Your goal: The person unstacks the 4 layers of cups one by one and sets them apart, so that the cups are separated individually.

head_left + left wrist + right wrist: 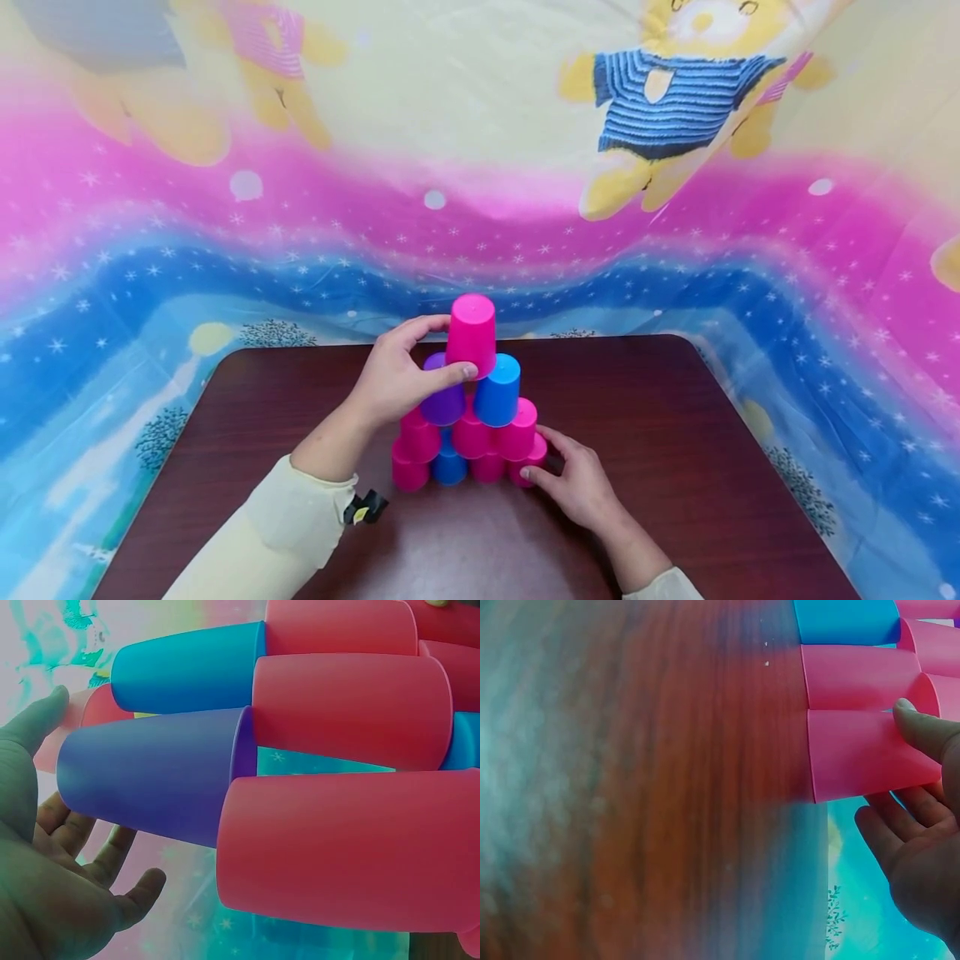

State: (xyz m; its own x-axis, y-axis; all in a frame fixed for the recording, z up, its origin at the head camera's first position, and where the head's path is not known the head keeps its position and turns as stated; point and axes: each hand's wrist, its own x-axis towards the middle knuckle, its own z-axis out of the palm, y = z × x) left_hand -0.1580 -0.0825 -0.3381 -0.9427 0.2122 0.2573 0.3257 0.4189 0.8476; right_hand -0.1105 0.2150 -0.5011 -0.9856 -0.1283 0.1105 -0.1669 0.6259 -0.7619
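Observation:
Upside-down plastic cups form a pyramid in the head view. My left hand point(393, 375) grips the top pink cup point(472, 329), thumb in front and fingers behind. That cup sits over a purple cup point(444, 400) and a blue cup point(498, 390); whether it touches them I cannot tell. Under those is a row of three pink cups point(471, 435). The bottom row has several cups, one of them blue point(449, 462). Low on the right, my right hand point(581, 483) holds the end pink cup point(862, 754) between thumb and fingers.
The pyramid stands on a dark brown wooden table point(637, 417) with rounded far corners. Behind and beside it hangs a patterned cloth point(450, 225) with bears and snowflakes. A black tag point(365, 507) is on the left sleeve.

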